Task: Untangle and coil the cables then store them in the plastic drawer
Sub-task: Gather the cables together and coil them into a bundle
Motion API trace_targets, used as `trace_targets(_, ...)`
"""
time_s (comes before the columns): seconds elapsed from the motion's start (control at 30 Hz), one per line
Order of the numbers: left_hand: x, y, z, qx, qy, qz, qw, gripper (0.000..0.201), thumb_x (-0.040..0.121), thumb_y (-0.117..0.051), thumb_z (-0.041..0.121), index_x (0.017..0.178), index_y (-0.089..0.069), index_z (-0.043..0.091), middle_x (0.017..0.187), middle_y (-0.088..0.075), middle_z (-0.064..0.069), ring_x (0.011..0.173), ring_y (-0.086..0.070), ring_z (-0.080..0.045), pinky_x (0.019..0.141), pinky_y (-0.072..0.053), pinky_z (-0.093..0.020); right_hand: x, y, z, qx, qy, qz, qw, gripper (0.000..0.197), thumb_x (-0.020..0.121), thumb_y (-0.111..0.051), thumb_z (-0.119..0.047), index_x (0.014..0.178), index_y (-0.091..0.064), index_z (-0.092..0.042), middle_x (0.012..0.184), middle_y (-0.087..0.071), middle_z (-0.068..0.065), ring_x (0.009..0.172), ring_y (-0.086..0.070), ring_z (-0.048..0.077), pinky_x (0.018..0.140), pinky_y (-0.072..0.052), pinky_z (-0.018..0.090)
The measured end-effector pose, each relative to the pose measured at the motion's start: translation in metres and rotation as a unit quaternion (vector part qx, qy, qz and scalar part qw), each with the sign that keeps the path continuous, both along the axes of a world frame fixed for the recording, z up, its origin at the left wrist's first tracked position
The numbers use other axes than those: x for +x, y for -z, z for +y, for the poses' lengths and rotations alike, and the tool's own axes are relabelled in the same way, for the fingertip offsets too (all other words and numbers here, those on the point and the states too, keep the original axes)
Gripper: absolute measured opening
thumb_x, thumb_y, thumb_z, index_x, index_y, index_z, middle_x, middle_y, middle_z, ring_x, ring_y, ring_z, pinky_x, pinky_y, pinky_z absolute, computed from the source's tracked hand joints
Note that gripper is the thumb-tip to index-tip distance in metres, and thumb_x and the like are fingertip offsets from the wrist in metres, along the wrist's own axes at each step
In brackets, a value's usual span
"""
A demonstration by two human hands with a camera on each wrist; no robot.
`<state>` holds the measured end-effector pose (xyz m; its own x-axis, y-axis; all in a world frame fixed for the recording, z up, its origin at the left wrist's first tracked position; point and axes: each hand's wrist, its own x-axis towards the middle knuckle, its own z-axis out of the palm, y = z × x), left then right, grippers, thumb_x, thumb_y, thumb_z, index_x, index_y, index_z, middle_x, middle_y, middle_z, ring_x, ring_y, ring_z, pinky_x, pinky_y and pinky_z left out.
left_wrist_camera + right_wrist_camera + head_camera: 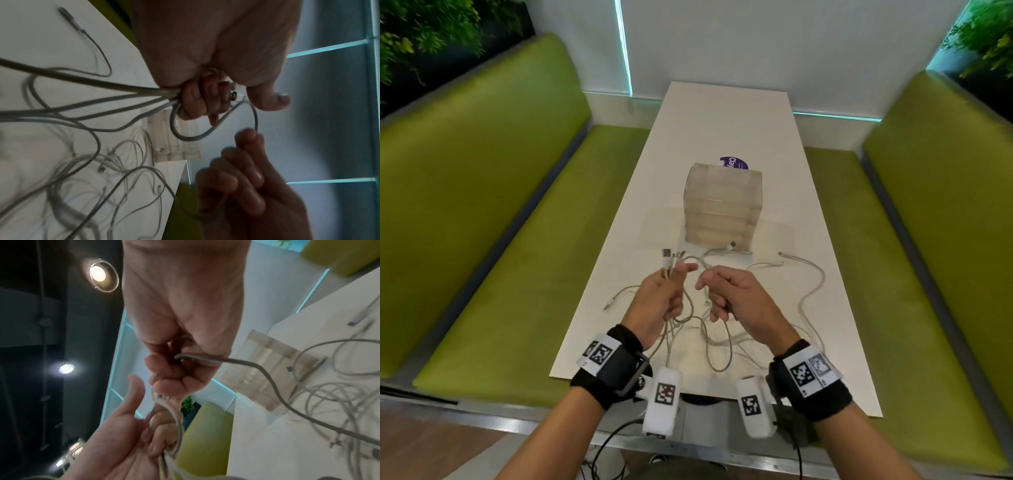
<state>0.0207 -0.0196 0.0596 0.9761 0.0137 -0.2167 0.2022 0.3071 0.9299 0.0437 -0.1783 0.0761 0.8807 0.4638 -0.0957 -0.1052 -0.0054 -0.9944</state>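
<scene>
Both hands are gripping pale grey cables (717, 346) lying tangled before the clear drawer box (722, 205), left hand (659, 301) bunching several ends, right hand (736, 298) pinching one.

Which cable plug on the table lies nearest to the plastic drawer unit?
The white plug lying right at the foot of the plastic drawer unit. The other loose plugs lie further off, one to the right, one near the left edge.

A long white table (726, 137) runs away from the viewer between two green upholstered benches (482, 192), one along each side. A round purple sticker (734, 163) with white lettering lies flat on the tabletop. Leafy plants (417, 31) fill the upper corners behind the bench backs. Thin teal light strips (624, 48) cross the pale wall. Round ceiling lamps (100, 274) glow against what seems a dark ceiling.
</scene>
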Motion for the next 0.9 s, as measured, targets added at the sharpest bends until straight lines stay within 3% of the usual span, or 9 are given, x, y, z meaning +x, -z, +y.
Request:
trace_targets(0.1, -0.003, -0.001, -0.007, 0.001, 0.018, -0.011, 1.0, 0.047, 0.077, -0.064, 0.042, 0.1, -0.064, 0.001, 0.058, -0.036, 0.003, 0.045, -0.024, -0.008, 0.043, -0.017, -0.022, -0.001, -0.004, 0.01, -0.053, -0.031, -0.005, 0.998, 0.03, 0.099, -0.05, -0.029, 0.095, -0.068, -0.005, 0.051, -0.036, -0.004, 0.04, -0.036, 0.01, 0.051, -0.045, 0.028)
trace_targets(0.2, -0.003, 0.0, -0.005, -0.02, -0.01, -0.007, 1.0, 0.033, 0.08, -0.063, 0.035, 0.095, -0.07, 0.006, 0.055, -0.043, 0.001, 0.045, -0.027, -0.008, 0.044, -0.015, -0.022, 0.002, -0.007, 0.012, -0.123, -0.075, -0.021, 0.989, 0.025, 0.098, -0.052, -0.026, 0.082, -0.065, -0.011, 0.05, -0.043, -0.01, 0.041, -0.04, 0.006, 0.051, -0.044, 0.027)
trace_targets(0.27, -0.003, -0.002, -0.001, -0.056, -0.041, -0.007, 0.998, 0.021, 0.081, -0.061, 0.034, 0.081, -0.071, 0.015, 0.049, -0.04, 0.003, 0.043, -0.025, -0.007, 0.044, -0.014, -0.023, 0.004, -0.006, 0.01, -0.17, -0.118, -0.043, 0.977, 0.023, 0.097, -0.054, -0.024, 0.078, -0.064, -0.015, 0.055, -0.048, -0.009, 0.046, -0.048, 0.006, 0.056, -0.046, 0.023)
trace_targets(0.37, 0.003, -0.012, 0.016, -0.152, -0.102, -0.006, 0.983, 0.024, 0.089, -0.052, 0.032, 0.074, -0.057, 0.014, 0.045, -0.03, 0.01, 0.038, -0.021, -0.003, 0.038, -0.014, -0.018, 0.009, 0.003, -0.003, -0.24, -0.15, -0.081, 0.956, 0.022, 0.097, -0.051, -0.026, 0.081, -0.064, -0.019, 0.066, -0.057, -0.002, 0.059, -0.056, 0.002, 0.066, -0.045, 0.017)
trace_targets(0.53, 0.013, -0.027, 0.057, -0.175, -0.179, -0.033, 0.968, 0.034, 0.099, -0.042, 0.032, 0.072, -0.052, 0.016, 0.046, -0.027, 0.011, 0.037, -0.02, -0.002, 0.038, -0.015, -0.017, 0.033, 0.044, -0.039, -0.273, -0.047, -0.123, 0.953, 0.03, 0.098, -0.048, -0.018, 0.073, -0.064, -0.024, 0.07, -0.061, 0.003, 0.064, -0.054, 0.008, 0.071, -0.044, 0.032)
trace_targets(0.63, 0.013, -0.026, 0.067, -0.176, -0.192, -0.049, 0.964, 0.032, 0.1, -0.041, 0.032, 0.074, -0.051, 0.016, 0.044, -0.027, 0.011, 0.035, -0.02, -0.002, 0.037, -0.016, -0.017, 0.042, 0.051, -0.048, -0.249, 0.044, -0.095, 0.963, 0.032, 0.099, -0.046, -0.011, 0.07, -0.06, -0.016, 0.065, -0.057, -0.004, 0.063, -0.055, 0.002, 0.071, -0.042, 0.022)
trace_targets(0.77, 0.013, -0.02, 0.066, -0.17, -0.202, -0.048, 0.963, 0.032, 0.099, -0.042, 0.032, 0.075, -0.052, 0.015, 0.043, -0.027, 0.011, 0.035, -0.02, -0.002, 0.037, -0.016, -0.017, 0.035, 0.043, -0.043, -0.013, 0.069, 0.081, 0.994, 0.024, 0.101, -0.043, -0.014, 0.082, -0.055, -0.007, 0.07, -0.053, 0.003, 0.058, -0.064, 0.018, 0.064, -0.055, 0.029)
trace_targets(0.87, 0.013, -0.018, 0.059, -0.183, -0.19, -0.045, 0.964, 0.033, 0.099, -0.043, 0.032, 0.072, -0.053, 0.015, 0.044, -0.026, 0.01, 0.035, -0.02, -0.002, 0.036, -0.016, -0.017, 0.029, 0.039, -0.026, -0.076, 0.037, 0.029, 0.996, 0.015, 0.096, -0.055, -0.025, 0.105, -0.057, -0.014, 0.095, -0.057, 0.003, 0.072, -0.065, 0.016, 0.067, -0.054, 0.027)
trace_targets(0.9, 0.013, -0.019, 0.057, -0.188, -0.182, -0.044, 0.964, 0.033, 0.098, -0.043, 0.032, 0.071, -0.053, 0.015, 0.044, -0.026, 0.01, 0.035, -0.02, -0.002, 0.036, -0.016, -0.017, 0.029, 0.04, -0.019, -0.139, 0.027, -0.013, 0.99, 0.026, 0.093, -0.059, -0.028, 0.117, -0.055, -0.02, 0.108, -0.057, 0.0, 0.085, -0.064, 0.012, 0.073, -0.052, 0.023)
